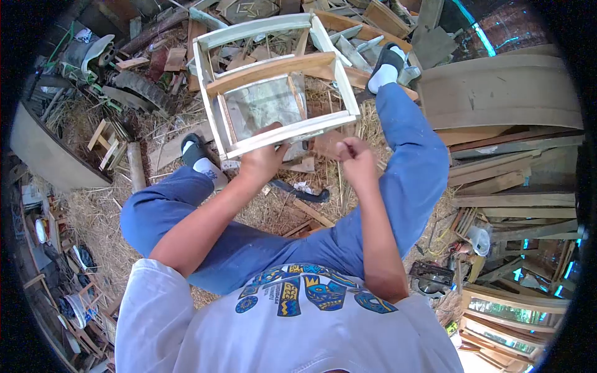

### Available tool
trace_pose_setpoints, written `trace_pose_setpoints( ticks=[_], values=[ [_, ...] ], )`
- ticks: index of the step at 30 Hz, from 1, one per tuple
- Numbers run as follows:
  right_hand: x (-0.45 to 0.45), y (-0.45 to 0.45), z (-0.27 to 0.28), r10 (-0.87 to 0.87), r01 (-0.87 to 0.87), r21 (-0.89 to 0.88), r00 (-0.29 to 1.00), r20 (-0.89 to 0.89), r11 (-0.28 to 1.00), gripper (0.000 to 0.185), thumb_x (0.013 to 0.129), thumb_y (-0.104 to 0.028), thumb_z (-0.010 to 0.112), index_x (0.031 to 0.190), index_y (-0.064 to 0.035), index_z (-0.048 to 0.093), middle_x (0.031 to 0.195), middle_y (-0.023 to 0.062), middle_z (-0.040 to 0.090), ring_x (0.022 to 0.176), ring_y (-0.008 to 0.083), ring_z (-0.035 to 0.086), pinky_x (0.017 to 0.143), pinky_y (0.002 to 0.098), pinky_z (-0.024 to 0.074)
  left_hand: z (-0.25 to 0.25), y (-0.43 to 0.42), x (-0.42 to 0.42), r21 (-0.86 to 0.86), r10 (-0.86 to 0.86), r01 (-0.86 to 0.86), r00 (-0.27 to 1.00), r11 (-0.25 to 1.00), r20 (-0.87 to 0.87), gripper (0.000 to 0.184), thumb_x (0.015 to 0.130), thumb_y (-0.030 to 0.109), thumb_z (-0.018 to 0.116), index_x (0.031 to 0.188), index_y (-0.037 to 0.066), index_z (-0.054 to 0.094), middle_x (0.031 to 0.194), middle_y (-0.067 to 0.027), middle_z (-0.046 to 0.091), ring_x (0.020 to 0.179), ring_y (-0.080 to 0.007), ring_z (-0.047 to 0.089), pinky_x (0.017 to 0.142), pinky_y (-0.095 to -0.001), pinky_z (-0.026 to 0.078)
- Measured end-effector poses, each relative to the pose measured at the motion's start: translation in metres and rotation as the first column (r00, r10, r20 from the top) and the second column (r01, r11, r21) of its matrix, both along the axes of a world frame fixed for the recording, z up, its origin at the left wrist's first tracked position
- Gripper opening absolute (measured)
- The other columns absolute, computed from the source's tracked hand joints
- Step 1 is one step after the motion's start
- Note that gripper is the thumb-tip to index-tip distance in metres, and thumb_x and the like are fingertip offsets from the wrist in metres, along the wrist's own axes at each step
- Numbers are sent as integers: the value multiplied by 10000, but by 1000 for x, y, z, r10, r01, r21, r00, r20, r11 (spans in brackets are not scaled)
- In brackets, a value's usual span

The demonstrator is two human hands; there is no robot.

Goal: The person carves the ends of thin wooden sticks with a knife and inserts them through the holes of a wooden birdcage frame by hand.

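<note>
A wooden frame (292, 131) with pale painted rails and a brown crossbar is held up, tilted, between my knees. My left hand (262, 163) is closed around its near rail. Just below the frame's near right corner is my right hand (359, 164), fingers curled together in a pinch; whatever they hold, if anything, is too small to make out. Under the frame, on the straw, lies a dark curved bar (303, 191) that looks like a pry bar. Through the frame a greyish flat panel (264, 102) shows, partly hidden by the rails.
Scrap boards (379, 18) lie in a heap beyond the frame. At right, a large curved panel (497, 90) rests above stacked planks (510, 177). A tire (144, 90) and broken parts clutter the left. Straw (93, 214) covers the floor around my legs.
</note>
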State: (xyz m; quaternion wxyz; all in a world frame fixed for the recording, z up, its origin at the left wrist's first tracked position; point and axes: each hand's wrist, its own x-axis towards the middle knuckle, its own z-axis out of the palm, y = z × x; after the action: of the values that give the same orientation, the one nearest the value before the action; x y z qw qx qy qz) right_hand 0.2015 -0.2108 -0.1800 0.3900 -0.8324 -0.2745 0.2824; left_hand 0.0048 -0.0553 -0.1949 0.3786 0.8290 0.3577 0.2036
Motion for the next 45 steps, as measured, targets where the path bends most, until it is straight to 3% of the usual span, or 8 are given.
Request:
trace_pose_setpoints(
  ticks=[3, 5, 14, 22, 24, 27, 40, 45],
  values=[
    [-2, -5, -72, 49, -73, 136, 984, 174, 988, 194, 954, -217, 700, 1030, -39, 707, 892, 177, 746, 836, 347, 730, 768, 412, 567, 8, 6, 5, 89, 23, -26, 999, 996, 40, 158, 895, 135, 741, 985, 23, 675, 979, -228, 693, 898, -428, 680, 787, -486, 543],
    [2, -1, -103, 144, -124, -136, 978, 154, 983, 225, 906, -206, 731, 1071, -54, 709, 918, 182, 752, 852, 367, 730, 786, 414, 578, -5, 20, 11, 106, 8, -5, 1000, 994, -28, 169, 873, 111, 772, 1021, 56, 710, 981, -159, 751, 936, -351, 733, 812, -417, 572],
    [58, -5, -119, -24, 83, -217, 965, 261, 973, 210, 864, -229, 699, 943, -42, 753, 914, 200, 758, 862, 339, 750, 778, 421, 579, -8, 21, 15, 92, -2, 10, 997, 996, -83, 196, 868, 93, 762, 1042, 47, 684, 961, -164, 725, 919, -389, 703, 810, -455, 559],
    [17, -39, -255, 124, 39, -468, 941, 314, 883, 253, 865, -233, 629, 909, -30, 774, 962, 212, 762, 926, 374, 749, 819, 468, 593, -18, 17, 4, 342, -245, 211, 968, 915, 57, 246, 858, 35, 741, 1090, 26, 660, 1093, -165, 631, 1036, -407, 619, 881, -467, 530],
    [-2, -55, -307, 646, -298, -742, 728, 231, 600, 253, 869, -209, 609, 960, -51, 786, 1009, 201, 764, 965, 381, 743, 858, 477, 594, -9, 18, 0, 312, -261, 215, 958, 925, 116, 276, 850, 29, 742, 1114, 12, 660, 1133, -183, 630, 1052, -405, 621, 886, -465, 530],
    [-44, -59, -296, 262, -35, -725, 943, 203, 688, 262, 863, -179, 599, 1002, -67, 790, 1073, 199, 758, 1020, 377, 733, 887, 467, 589, -9, 20, -2, 269, -276, 243, 957, 932, 91, 256, 849, 29, 707, 1098, 11, 652, 1092, -183, 638, 1027, -406, 624, 894, -463, 525],
    [-47, -58, -322, -1, 32, -684, 999, 46, 729, 325, 852, -105, 636, 1142, -151, 774, 1160, 216, 728, 1141, 380, 685, 978, 462, 550, -9, 20, -1, 184, -165, 161, 986, 970, 7, 195, 856, -2, 639, 1048, 34, 642, 996, -169, 661, 939, -384, 659, 835, -437, 537],
    [-22, -27, -249, 325, -172, -709, 942, 86, 684, 242, 874, -120, 638, 1078, -135, 768, 1102, 221, 739, 1071, 410, 704, 927, 485, 560, -14, 24, 1, 198, -198, 190, 980, 962, 25, 216, 849, 48, 663, 1064, 33, 645, 991, -187, 664, 924, -412, 654, 825, -469, 531]
  ],
)
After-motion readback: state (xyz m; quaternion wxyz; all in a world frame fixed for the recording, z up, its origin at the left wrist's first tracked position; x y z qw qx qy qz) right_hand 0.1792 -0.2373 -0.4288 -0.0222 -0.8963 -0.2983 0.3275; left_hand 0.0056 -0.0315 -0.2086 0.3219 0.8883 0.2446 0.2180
